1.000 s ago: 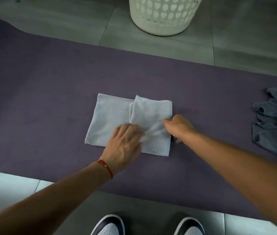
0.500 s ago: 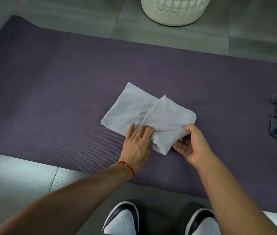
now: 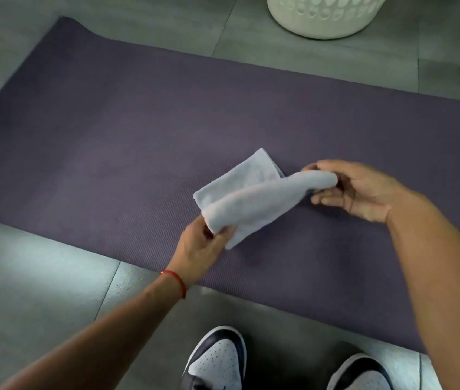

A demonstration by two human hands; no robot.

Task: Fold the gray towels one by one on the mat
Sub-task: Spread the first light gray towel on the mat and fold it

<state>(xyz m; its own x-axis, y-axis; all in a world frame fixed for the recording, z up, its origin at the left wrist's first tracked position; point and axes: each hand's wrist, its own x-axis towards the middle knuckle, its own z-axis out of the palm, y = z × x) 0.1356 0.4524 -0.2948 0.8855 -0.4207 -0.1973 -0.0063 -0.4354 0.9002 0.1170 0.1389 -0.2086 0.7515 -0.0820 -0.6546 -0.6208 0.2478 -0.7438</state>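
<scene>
Head view — left hand and right hand grip gray towel above mat.

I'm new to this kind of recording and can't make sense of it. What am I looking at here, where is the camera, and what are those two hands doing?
There is no machine here. A person wears a camera on the head, so the one picture looks forward and down at their own arms and shoes.

On the tiled floor lies a purple mat. Beyond its far edge stands a white laundry basket with holes in its wall.

Both hands hold one light gray towel, already partly folded. The left hand, with a red bracelet at the wrist, pinches the near end. The right hand grips the far end. The held fold is lifted; whether the rest touches the mat is hard to tell.
</scene>
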